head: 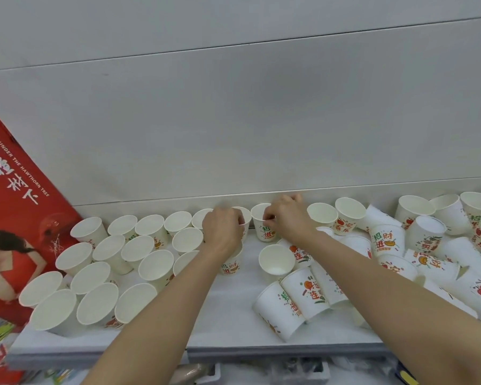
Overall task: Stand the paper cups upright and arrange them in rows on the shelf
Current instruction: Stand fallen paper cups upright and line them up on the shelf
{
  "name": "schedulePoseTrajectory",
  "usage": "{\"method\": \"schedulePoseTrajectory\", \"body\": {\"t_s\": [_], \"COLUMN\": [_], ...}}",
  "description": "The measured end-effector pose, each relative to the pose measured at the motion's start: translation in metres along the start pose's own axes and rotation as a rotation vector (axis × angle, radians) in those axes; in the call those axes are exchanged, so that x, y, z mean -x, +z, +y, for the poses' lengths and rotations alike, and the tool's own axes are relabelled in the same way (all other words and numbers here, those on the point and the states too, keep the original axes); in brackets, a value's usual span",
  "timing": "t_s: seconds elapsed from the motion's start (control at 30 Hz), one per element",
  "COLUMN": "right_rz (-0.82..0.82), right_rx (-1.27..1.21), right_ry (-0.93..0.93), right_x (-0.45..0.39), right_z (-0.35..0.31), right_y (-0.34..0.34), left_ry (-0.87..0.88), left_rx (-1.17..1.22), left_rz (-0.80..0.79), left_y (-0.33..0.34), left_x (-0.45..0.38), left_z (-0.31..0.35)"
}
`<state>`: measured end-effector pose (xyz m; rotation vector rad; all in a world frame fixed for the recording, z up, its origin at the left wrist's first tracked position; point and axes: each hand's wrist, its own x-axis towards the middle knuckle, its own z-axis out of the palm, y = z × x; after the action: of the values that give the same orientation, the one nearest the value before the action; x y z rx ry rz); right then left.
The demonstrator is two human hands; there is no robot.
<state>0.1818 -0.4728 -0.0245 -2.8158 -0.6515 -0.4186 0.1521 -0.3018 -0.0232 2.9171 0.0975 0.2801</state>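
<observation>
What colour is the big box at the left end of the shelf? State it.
Red, with white lettering and a printed figure: the box, seen in the head view.

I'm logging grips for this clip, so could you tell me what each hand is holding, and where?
The right hand pinches the rim of an upright back-row cup. The left hand grips another cup near its top.

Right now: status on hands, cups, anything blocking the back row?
Left hand grips an upright back-row cup. Right hand pinches the rim of the next cup. Rows stand at left; toppled cups litter the shelf at right.
</observation>
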Motion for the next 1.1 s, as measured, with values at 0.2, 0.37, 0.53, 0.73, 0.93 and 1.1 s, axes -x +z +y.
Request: {"method": "schedulePoseTrajectory", "body": {"t_s": [0.2, 0.37, 0.53, 0.73, 0.93, 1.1], "right_rz": [-0.004, 0.206, 0.229, 0.256, 0.045, 0.032], "right_rx": [-0.006, -0.214, -0.283, -0.331, -0.356, -0.296], "right_ry": [-0.023, 0.025, 0.116, 0.121, -0.012, -0.018], "right_x": [0.006, 0.031, 0.073, 0.114, 0.131, 0.146], "right_z": [-0.002, 0.014, 0.023, 0.012, -0.017, -0.02], "right_y": [0.006, -0.015, -0.027, -0.039, -0.049, -0.045], "left_ry": [0.211, 0.616, 0.749, 0.596, 0.27, 0.176], "left_rx": [0.214, 0.187, 0.03, 0.269, 0.54, 0.326], "left_rz": [0.081, -0.305, -0.24, -0.027, 0.067, -0.1], "left_y": [-0.023, -0.038, -0.028, -0.046, -0.086, -0.085], "left_x": [0.019, 0.053, 0.057, 0.076, 0.117, 0.16], "left_z": [0.002, 0.005, 0.005, -0.004, -0.037, -0.05]}}
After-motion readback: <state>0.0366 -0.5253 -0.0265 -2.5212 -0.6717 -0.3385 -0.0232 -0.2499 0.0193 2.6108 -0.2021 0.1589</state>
